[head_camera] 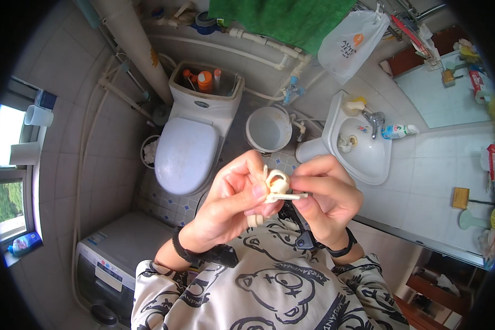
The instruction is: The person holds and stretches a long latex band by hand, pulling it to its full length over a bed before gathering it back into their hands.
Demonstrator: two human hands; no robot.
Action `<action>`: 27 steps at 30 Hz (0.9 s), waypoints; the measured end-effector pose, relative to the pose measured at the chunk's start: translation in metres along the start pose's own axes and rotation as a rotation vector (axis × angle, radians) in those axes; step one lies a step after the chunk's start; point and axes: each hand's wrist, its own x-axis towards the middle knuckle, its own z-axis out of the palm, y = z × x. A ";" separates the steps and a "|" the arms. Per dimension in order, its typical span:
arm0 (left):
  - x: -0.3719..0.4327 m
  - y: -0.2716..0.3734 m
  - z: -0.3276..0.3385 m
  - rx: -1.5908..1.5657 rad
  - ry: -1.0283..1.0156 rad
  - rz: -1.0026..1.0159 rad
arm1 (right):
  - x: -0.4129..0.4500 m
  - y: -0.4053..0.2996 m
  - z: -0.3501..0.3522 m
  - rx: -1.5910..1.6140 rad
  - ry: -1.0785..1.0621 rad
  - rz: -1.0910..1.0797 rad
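Both hands meet in front of my chest over a small cream plastic fitting [279, 183] with a ring-shaped top and a thin arm pointing right. My left hand [239, 194] grips the fitting between thumb and fingers, and a cream cylindrical part [255, 220] shows below those fingers. On the right, my right hand [328, 198] pinches the end of the thin arm with its thumb and fingers. The fingers hide part of the fitting. Beyond the hands stands a toilet [186, 156] with its lid down and its cistern [206, 99] uncovered, with orange parts inside.
A white bucket [269, 129] stands between the toilet and a corner washbasin [367, 165]. A chrome tap [374, 119] and a bottle [396, 131] are at the basin. Pipes with a blue valve [292, 90] run along the wall. A washing machine [119, 247] stands at lower left.
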 end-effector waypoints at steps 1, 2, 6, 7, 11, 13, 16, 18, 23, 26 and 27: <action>0.000 -0.001 0.000 0.001 0.000 -0.004 | 0.000 0.001 0.001 0.000 0.004 0.001; 0.000 -0.001 0.000 -0.015 0.004 -0.025 | -0.001 0.004 0.001 0.031 0.026 -0.009; 0.000 -0.002 -0.002 -0.054 -0.005 -0.047 | -0.002 0.003 0.007 0.164 0.136 0.047; 0.001 -0.001 -0.003 -0.065 -0.020 -0.058 | 0.000 0.003 0.006 0.165 0.137 0.046; 0.004 -0.001 0.000 -0.081 -0.003 -0.078 | 0.004 0.004 0.004 0.183 0.058 -0.007; 0.005 -0.001 -0.001 -0.117 -0.018 -0.085 | 0.005 0.004 0.003 0.186 0.045 -0.003; 0.007 -0.002 -0.003 -0.142 -0.021 -0.099 | 0.006 0.004 0.001 0.149 0.012 -0.019; 0.008 -0.002 -0.005 -0.147 -0.021 -0.102 | 0.007 0.004 0.000 0.153 0.011 -0.019; 0.010 -0.004 -0.008 -0.157 -0.012 -0.106 | 0.008 0.008 0.000 0.156 0.008 -0.016; 0.011 -0.006 -0.010 -0.166 -0.008 -0.100 | 0.008 0.013 -0.002 0.134 -0.003 -0.043; 0.011 -0.006 -0.010 -0.163 0.000 -0.111 | 0.008 0.014 -0.003 0.117 -0.011 -0.062</action>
